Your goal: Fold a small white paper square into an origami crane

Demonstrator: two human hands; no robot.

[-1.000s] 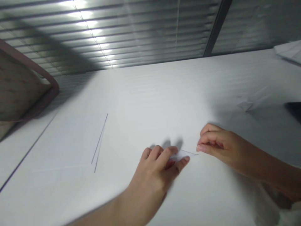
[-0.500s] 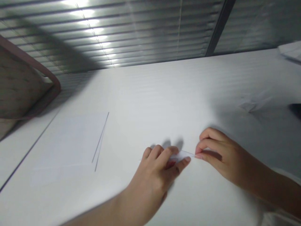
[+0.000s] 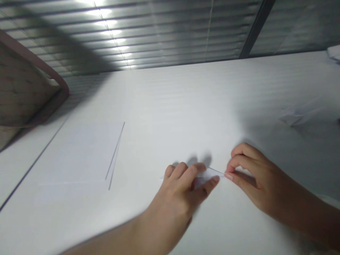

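A narrow piece of folded white paper (image 3: pixel 208 173) lies on the white table near its front, partly hidden under my left hand (image 3: pixel 183 194). That hand has its fingers curled over the paper and its thumb along the near edge, holding it against the table. My right hand (image 3: pixel 252 173) pinches the paper's pointed right tip between thumb and fingertips. A thin point of the paper shows to the left of my left hand.
Flat white sheets (image 3: pixel 79 152) lie to the left, their right edges slightly fanned. A folded paper figure (image 3: pixel 294 117) stands at the right. Behind the table (image 3: pixel 172 102) are window blinds (image 3: pixel 164 32). At the far left is a bag-like object with a pink edge (image 3: pixel 60 79).
The view has shifted slightly, so most things sit a little differently in the picture. Both hands keep the same hold on the folded paper.
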